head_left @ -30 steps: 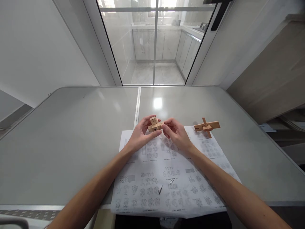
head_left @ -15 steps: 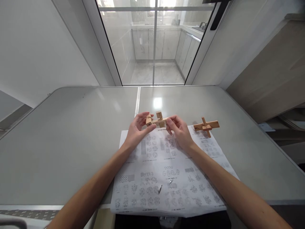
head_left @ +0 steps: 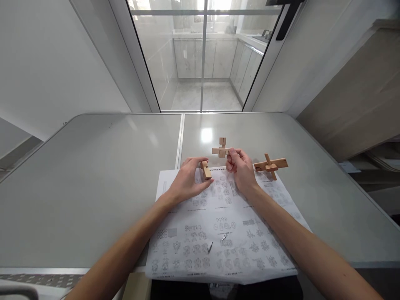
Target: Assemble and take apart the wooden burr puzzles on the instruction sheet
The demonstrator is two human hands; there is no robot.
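Observation:
Between the thumb and fingers of my left hand (head_left: 191, 177) is a notched wooden block (head_left: 206, 171), held above the top edge of a printed sheet (head_left: 193, 229). My right hand (head_left: 241, 166) pinches one end of a cross-shaped wooden piece (head_left: 221, 151), made of interlocked bars, a little higher and farther right. The block and the cross are apart from each other. To the right of my right hand lies a darker assembly of crossed wooden bars (head_left: 271, 165), partly over the sheet's corner.
Two small dark metallic-looking bits, one a thin sliver (head_left: 210, 247) and one a smaller scrap (head_left: 224, 237), lie on the sheet. The grey table (head_left: 93, 183) has a metal seam (head_left: 180, 139) running away from me. Beyond it stands a glass door (head_left: 187, 58).
The notched block and the cross piece, close together before, are now apart. My right hand has moved right and up with the cross; my left hand has lowered and turned the block.

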